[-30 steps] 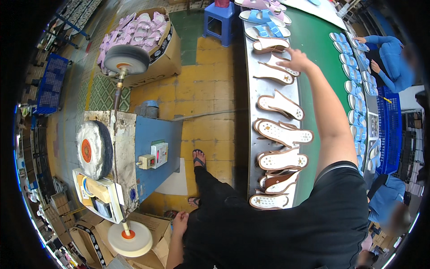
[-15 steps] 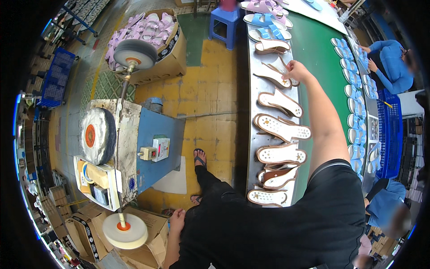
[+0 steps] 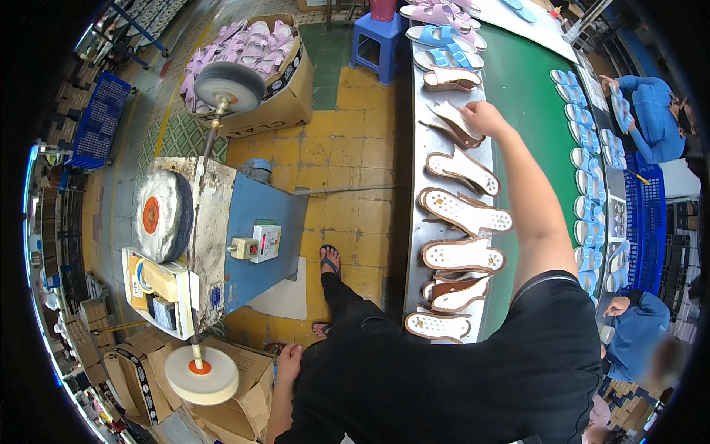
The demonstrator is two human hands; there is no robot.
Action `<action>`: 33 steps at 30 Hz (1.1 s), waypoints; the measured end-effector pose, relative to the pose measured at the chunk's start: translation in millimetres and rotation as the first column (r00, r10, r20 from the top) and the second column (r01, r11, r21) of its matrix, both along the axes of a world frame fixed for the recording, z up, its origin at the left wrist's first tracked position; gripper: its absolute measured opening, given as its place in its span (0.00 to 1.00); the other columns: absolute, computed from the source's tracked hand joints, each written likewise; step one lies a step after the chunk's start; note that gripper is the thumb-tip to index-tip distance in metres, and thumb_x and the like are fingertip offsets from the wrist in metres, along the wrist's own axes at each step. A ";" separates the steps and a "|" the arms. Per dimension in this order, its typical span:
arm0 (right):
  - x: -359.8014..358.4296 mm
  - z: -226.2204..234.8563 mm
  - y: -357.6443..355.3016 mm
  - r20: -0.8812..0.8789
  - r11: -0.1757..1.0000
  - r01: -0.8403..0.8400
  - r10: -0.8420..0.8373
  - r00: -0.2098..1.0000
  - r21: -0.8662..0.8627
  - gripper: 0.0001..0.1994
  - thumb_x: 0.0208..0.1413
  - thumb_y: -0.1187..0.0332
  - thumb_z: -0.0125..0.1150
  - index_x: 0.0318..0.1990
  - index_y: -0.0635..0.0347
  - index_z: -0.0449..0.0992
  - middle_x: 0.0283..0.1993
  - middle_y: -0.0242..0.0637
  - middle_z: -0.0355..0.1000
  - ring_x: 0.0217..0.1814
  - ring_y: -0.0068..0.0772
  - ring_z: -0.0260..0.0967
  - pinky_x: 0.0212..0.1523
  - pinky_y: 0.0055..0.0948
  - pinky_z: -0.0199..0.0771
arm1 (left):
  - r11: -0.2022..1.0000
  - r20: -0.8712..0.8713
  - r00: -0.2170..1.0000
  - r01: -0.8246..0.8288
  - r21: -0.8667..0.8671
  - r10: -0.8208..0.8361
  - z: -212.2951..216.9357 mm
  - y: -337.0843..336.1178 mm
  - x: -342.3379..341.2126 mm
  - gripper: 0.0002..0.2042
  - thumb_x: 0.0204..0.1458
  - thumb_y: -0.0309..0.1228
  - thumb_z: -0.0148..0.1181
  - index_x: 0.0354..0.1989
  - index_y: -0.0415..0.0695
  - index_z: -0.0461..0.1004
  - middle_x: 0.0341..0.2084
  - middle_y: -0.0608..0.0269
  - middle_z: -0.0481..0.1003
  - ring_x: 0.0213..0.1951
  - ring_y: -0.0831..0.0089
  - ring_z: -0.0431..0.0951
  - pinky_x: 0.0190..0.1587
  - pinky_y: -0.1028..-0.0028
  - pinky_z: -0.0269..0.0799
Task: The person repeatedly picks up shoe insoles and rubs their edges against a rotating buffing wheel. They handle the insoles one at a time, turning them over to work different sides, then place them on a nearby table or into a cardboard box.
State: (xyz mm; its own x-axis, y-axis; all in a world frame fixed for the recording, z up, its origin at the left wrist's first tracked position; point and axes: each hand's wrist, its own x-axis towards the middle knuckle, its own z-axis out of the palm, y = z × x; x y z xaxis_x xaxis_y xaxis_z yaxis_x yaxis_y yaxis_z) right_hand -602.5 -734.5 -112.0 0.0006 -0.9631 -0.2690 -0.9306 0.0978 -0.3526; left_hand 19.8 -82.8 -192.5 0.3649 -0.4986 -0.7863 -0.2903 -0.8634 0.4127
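My right hand reaches far out over a metal ledge. Its fingers are closed on the white upper part of a white-and-brown sandal, whose brown edge rests near the ledge; the fingertips are partly hidden. Several similar sandals lie in a row nearer to me, among them one with a dotted white sole and another with its strap folded up. Beyond my hand lies one more white-and-brown sandal. My left hand hangs by my side, loosely open, with nothing visible in it.
A green belt runs beside the ledge, with blue sandals along its far side. Co-workers in blue sit across. On my left stands a blue machine with round wheels. A carton holds lilac sandals.
My right hand has turned and closed in on the sandal, whose white part now stands tilted up. My left hand stays by my side. Across the belt, a co-worker has lifted a blue sandal.
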 end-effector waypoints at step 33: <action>303.1 175.8 327.7 0.942 0.739 -0.619 -0.337 0.002 0.266 0.33 0.71 0.55 0.76 0.75 0.62 0.71 0.61 0.33 0.81 0.57 0.25 0.82 0.52 0.32 0.88 | 0.724 -0.593 0.800 -0.356 -0.591 -0.091 162.6 -90.7 -45.0 0.34 0.80 0.58 0.51 0.84 0.46 0.64 0.74 0.54 0.75 0.65 0.62 0.83 0.68 0.58 0.74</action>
